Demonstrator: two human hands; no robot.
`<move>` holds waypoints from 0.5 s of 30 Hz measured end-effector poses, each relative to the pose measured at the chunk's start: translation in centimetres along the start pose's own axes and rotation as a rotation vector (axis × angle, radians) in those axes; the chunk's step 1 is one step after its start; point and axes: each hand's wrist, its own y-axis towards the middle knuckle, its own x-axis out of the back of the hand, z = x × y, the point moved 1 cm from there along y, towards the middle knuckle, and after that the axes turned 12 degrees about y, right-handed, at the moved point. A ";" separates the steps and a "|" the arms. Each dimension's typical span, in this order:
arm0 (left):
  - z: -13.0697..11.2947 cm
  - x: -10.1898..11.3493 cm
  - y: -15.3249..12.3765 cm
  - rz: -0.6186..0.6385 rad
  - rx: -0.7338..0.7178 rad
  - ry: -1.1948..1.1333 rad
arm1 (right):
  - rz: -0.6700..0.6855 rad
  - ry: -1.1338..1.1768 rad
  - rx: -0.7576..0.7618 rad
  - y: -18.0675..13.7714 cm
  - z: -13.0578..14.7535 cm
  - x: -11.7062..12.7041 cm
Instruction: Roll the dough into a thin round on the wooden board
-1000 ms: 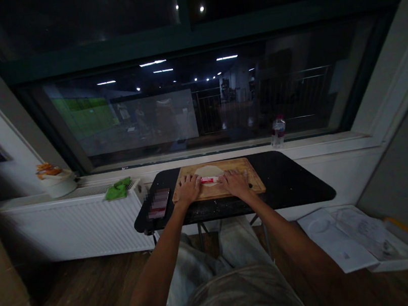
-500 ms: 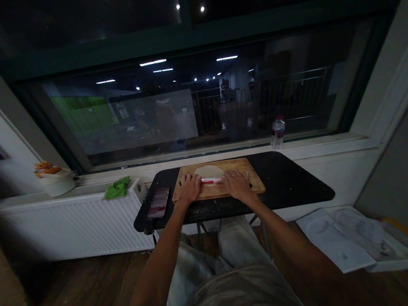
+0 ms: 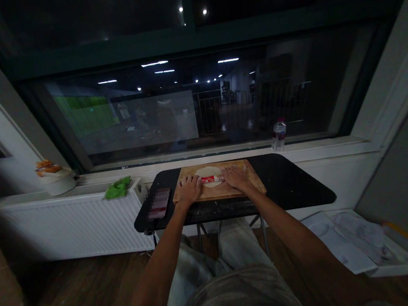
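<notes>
Left hand (image 3: 189, 189) and right hand (image 3: 236, 178), fingers (image 3: 189, 180) outstretched, lie over a red-and-white roller (image 3: 213, 178) across dough (image 3: 208, 171)

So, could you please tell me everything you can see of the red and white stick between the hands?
The red and white stick looks like a slim, straight cylinder, redder toward the left and paler toward the right, with markings too small to read. It lies side to side across the pale disc on the wooden board. The left hand is at its left end and the right hand at its right end, hiding both tips. What it is made of cannot be told.
</notes>
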 end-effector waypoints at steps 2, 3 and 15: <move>-0.1 0.1 -0.1 -0.004 0.009 0.006 | -0.031 0.008 -0.024 -1.2 0.1 -0.1; -0.2 0.2 -0.1 -0.007 0.012 0.003 | -0.051 0.008 -0.021 -1.8 0.1 -0.1; -0.2 0.0 0.0 -0.030 0.007 0.013 | -0.136 0.021 -0.013 -3.7 0.9 -0.1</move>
